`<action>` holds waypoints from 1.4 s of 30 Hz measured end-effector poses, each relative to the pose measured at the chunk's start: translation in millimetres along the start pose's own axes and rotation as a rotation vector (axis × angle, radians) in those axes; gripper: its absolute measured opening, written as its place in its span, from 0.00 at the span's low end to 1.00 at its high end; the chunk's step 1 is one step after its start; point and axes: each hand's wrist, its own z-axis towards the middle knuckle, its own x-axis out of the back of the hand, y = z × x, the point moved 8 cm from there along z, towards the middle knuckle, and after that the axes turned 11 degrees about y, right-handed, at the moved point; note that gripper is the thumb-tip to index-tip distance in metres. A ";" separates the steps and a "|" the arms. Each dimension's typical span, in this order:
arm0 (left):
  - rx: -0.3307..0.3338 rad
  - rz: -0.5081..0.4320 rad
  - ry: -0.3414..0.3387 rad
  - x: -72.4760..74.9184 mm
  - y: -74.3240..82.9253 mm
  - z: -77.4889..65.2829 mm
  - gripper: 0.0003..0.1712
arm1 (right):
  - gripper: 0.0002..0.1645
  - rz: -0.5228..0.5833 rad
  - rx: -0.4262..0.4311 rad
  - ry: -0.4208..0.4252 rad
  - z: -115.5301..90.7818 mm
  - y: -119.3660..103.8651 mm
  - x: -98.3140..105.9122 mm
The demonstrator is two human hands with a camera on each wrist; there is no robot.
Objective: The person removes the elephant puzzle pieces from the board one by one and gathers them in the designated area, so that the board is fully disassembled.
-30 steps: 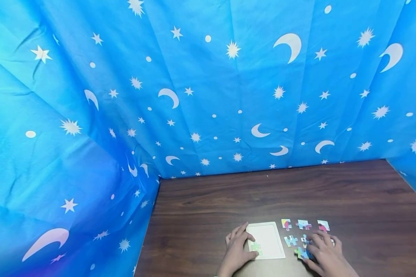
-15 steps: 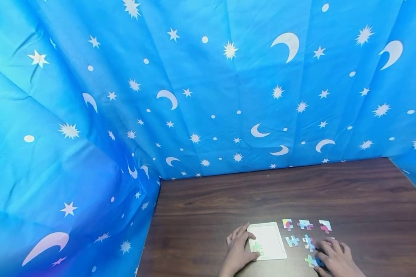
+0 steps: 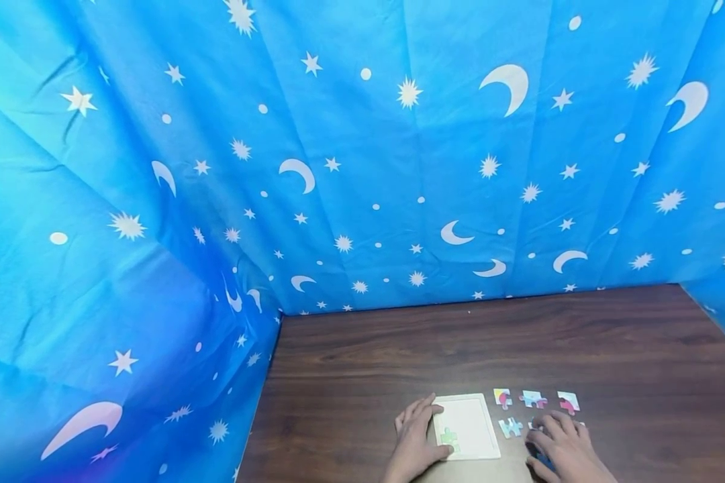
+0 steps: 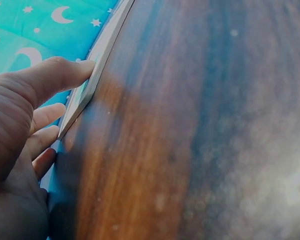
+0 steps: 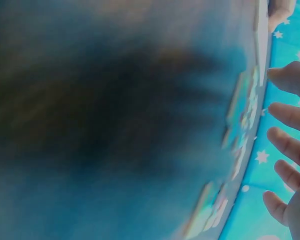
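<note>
At the left side of a white square puzzle tray [image 3: 474, 421], my left hand [image 3: 413, 437] grips the border, its thumb on the lower edge. The left wrist view shows that thumb lying over the tray's rim [image 4: 92, 85]. One green puzzle piece [image 3: 449, 439] lies in the tray's lower left corner. My right hand [image 3: 566, 448] hovers over the loose pieces, fingers apart and slightly bent, covering much of a blue piece [image 3: 545, 460]. In the right wrist view its fingers [image 5: 289, 145] are spread, with nothing between them.
Several loose puzzle pieces lie right of the tray: a yellow-and-red one [image 3: 503, 398], a pale blue one [image 3: 533, 400], a white-and-red one [image 3: 569, 401] and a light blue one [image 3: 511, 427]. A blue star-patterned cloth [image 3: 368, 154] hangs behind the dark wooden table [image 3: 362, 362].
The green-and-blue piece under my right hand shifted right, then that hand came back left and covers more of the pieces. My left hand stays on the tray.
</note>
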 end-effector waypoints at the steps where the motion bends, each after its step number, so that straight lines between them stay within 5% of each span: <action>1: -0.002 0.000 -0.001 -0.4 -0.1 -0.7 0.37 | 0.20 0.000 0.006 0.001 3.1 -1.6 -1.7; 9: -0.039 0.026 -0.033 -6.4 1.0 -4.6 0.42 | 0.21 0.049 0.074 0.021 27.1 -19.8 -16.4; 23: -0.112 0.096 0.021 1.6 -2.8 -6.5 0.42 | 0.19 0.203 -0.002 -0.363 71.4 -67.7 -77.6; 30: -0.044 0.047 -0.037 -1.3 -6.9 -1.6 0.41 | 0.21 0.134 0.090 -0.343 76.9 -80.8 -91.0; 36: -0.060 0.075 -0.024 -1.0 -5.4 -0.5 0.41 | 0.17 0.147 0.075 -0.382 76.6 -79.9 -97.2; 42: -0.072 0.101 -0.017 0.0 -3.8 -0.6 0.41 | 0.13 0.197 0.128 -0.303 77.8 -83.6 -91.7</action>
